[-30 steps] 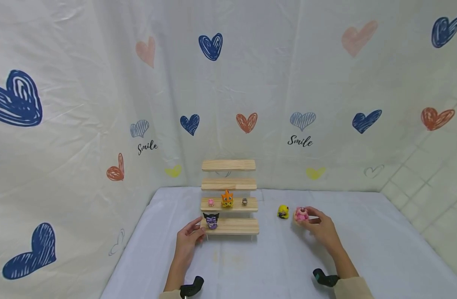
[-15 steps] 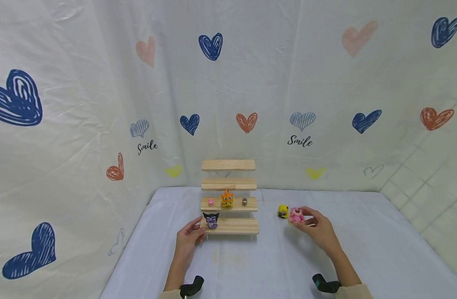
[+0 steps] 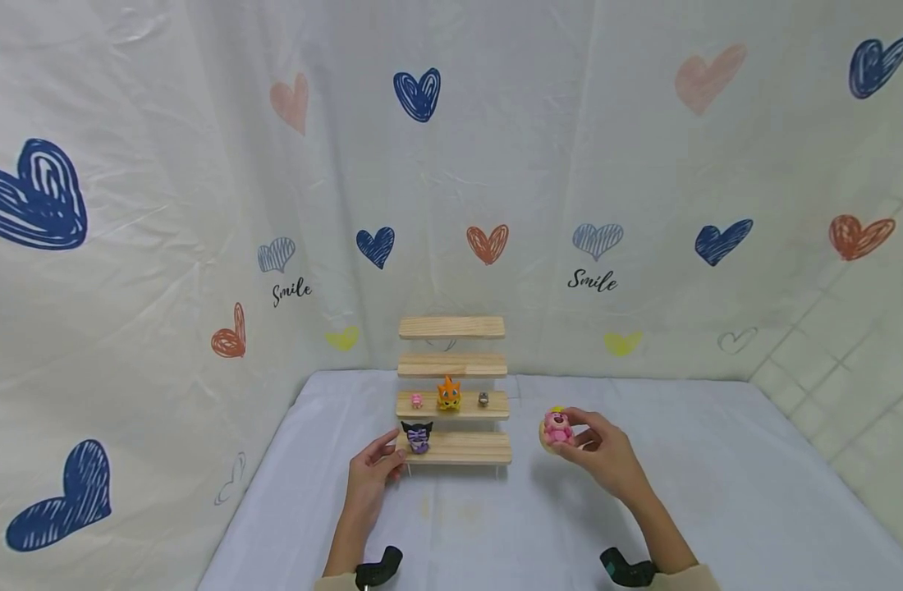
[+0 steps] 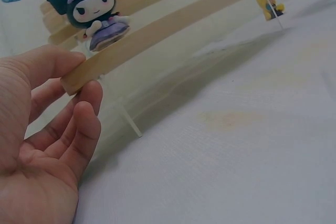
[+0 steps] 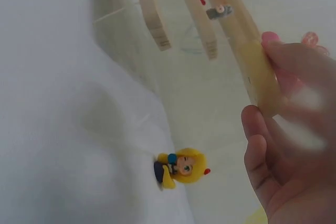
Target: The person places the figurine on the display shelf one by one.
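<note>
My left hand [image 3: 370, 478] pinches the left end of the lowest board of a stepped wooden display shelf [image 3: 462, 448], with fingers above and below the wood in the left wrist view. Beside those fingers a black-and-purple figurine [image 4: 94, 11] stands on the board. My right hand [image 3: 607, 453] holds a pink bear figurine [image 3: 558, 428] in the air, right of the shelf. In the right wrist view its pale yellow backing [image 5: 257, 77] faces the camera and hides most of the pink. A yellow-haired figurine [image 5: 184, 167] stands on the table, mostly hidden behind the bear in the head view.
On the second board stand a small pink figurine [image 3: 417, 400], an orange-and-yellow figurine [image 3: 448, 395] and a small grey figurine [image 3: 483, 399]. The upper two boards bear nothing visible. White cloth [image 3: 496, 525] covers the table; a heart-patterned curtain [image 3: 525, 148] hangs behind.
My right hand has carried the pink bear figurine leftward toward the shelf, so that it now covers most of the yellow-haired figurine. The left hand has kept its place.
</note>
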Demonstrator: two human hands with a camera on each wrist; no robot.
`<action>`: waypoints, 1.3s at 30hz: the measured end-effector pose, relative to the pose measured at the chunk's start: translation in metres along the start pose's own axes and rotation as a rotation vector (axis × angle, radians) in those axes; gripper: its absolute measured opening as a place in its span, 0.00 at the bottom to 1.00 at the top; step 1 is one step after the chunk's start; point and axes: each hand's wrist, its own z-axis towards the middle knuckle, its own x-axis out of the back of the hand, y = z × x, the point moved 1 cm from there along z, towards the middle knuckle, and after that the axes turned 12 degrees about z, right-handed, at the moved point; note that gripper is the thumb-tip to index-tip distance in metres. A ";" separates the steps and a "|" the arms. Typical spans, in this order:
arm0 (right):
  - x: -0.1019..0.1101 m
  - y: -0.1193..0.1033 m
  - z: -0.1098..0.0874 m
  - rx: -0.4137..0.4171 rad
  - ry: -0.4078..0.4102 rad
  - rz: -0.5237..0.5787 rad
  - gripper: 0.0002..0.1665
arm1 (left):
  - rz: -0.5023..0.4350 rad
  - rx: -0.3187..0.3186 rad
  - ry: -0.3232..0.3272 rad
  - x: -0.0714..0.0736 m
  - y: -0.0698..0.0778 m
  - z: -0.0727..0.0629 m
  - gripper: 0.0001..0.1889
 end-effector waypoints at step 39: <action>-0.101 -0.029 0.006 0.065 -0.190 0.128 0.34 | 0.006 -0.004 -0.009 0.001 0.001 0.000 0.27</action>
